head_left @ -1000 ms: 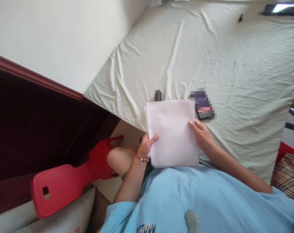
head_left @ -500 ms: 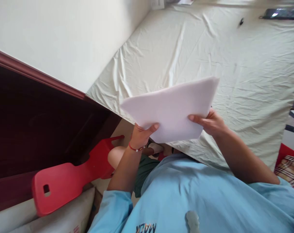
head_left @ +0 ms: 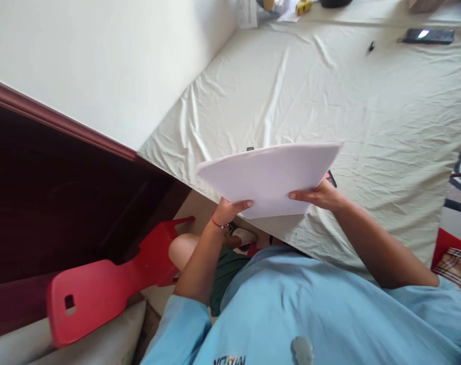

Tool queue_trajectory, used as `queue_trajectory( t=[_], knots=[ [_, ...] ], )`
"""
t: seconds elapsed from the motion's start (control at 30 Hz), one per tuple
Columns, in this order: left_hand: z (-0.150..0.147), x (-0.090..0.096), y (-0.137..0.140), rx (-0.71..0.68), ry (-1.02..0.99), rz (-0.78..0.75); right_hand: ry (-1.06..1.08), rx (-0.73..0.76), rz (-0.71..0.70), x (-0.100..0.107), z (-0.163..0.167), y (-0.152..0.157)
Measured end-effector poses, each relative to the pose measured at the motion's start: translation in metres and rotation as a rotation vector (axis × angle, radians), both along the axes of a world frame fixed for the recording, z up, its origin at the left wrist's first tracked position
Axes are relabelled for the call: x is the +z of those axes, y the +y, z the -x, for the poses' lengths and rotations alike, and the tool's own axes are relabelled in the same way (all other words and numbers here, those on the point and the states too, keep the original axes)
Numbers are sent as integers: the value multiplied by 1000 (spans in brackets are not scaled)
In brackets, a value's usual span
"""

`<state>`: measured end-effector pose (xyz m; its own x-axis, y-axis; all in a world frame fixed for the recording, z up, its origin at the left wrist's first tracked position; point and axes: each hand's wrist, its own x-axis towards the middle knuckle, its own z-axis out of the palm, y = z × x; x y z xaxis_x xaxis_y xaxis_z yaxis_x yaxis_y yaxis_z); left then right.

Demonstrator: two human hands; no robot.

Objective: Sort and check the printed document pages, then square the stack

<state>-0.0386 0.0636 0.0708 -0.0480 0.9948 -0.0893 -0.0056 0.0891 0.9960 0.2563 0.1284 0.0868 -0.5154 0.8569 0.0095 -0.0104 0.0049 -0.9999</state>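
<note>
A stack of white paper (head_left: 270, 175) is held up over the near edge of the cloth-covered table (head_left: 367, 111). My left hand (head_left: 230, 210) grips its lower left side, thumb on top and fingers hidden beneath. On the right side my right hand (head_left: 319, 195) pinches it the same way, thumb lying flat on the sheet. Just past my right hand, a dark and red object (head_left: 331, 178) shows in part on the cloth. The tip of a small dark thing (head_left: 250, 149) peeks out behind the paper's far edge.
A phone (head_left: 428, 35) and a small black object (head_left: 371, 46) lie toward the back right. A yellow tape measure (head_left: 303, 7) sits at the far edge. To my left are a red chair (head_left: 97, 294), a white wall (head_left: 81, 61) and dark wood panelling (head_left: 55, 192).
Both hands and the paper have dropped slightly lower in view, and the paper's far edge tilts less. The view has shifted, showing more of the table's far side.
</note>
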Motion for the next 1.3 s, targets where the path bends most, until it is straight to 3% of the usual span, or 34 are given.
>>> queue_trajectory(
  t=[0.13,0.23,0.37,0.43,0.6,0.67,0.73,0.8,0.87,0.93,0.97,1.1,1.2,1.3],
  knots=[
    [-6,4,-6,7,12,46,30,-55,147,2,4,-8],
    [-15,-1,-15,95,-99,108,110,-63,378,0,6,-21],
    [-27,-8,-28,116,-278,322,118,-128,675,-13,3,-40],
    [-31,-8,-32,91,-358,372,96,-165,735,-23,0,-48],
    [-37,-1,-29,141,-489,326,57,-121,775,-46,0,-67],
    [-38,1,-27,160,-456,338,13,-83,713,-52,0,-70],
    [-39,1,-26,144,-411,355,-107,-103,536,-51,-2,-65],
    [-41,0,-27,103,-381,371,-302,-278,201,-40,-6,-51],
    [-44,0,-28,71,-365,384,-488,-581,-209,-18,-8,-31],
    [-48,0,-28,59,-358,395,-639,-624,-547,8,-4,-11],
    [-49,1,-28,59,-357,398,-710,-559,-643,21,0,-3],
    [-54,7,-28,46,-358,400,-897,-218,-794,55,28,19],
    [-55,10,-30,41,-372,399,-990,71,-733,61,46,24],
    [-54,12,-32,49,-382,398,-1016,110,-680,58,55,24]
  ],
)
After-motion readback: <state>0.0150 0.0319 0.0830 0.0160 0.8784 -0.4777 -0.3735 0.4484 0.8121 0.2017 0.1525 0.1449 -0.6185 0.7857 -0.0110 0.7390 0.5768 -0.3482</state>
